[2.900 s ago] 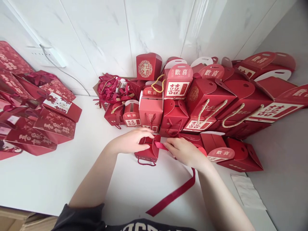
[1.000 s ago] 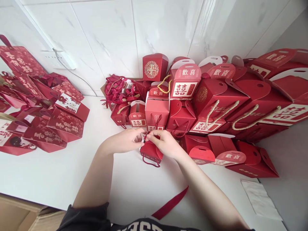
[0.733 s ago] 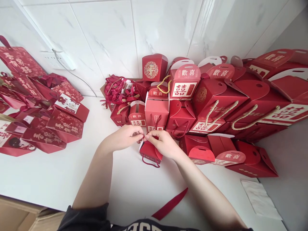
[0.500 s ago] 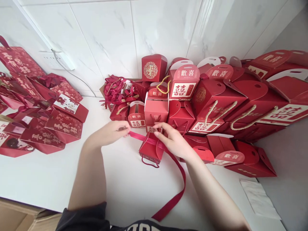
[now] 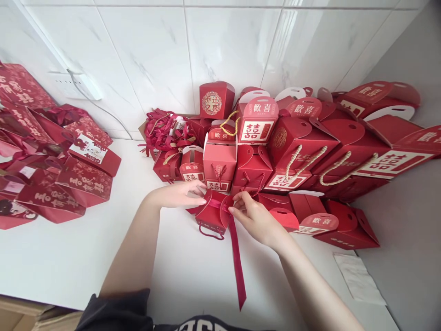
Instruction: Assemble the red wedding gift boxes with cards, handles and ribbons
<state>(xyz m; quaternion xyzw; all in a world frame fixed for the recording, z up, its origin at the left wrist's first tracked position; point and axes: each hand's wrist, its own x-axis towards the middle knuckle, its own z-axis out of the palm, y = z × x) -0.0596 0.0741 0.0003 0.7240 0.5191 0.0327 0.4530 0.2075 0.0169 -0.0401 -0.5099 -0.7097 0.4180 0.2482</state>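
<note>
While the left hand (image 5: 179, 195) steadies the small red box (image 5: 211, 216), the right hand (image 5: 257, 218) pinches its ribbon (image 5: 237, 257); tying is under way, and knotting calls for crossing both ends.

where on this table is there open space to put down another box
Bare tabletop lies between the bags on the left and the left hand. More lies right of the ribbon, up to the paper sheet. The back by the wall is crowded with stacked boxes.
</note>
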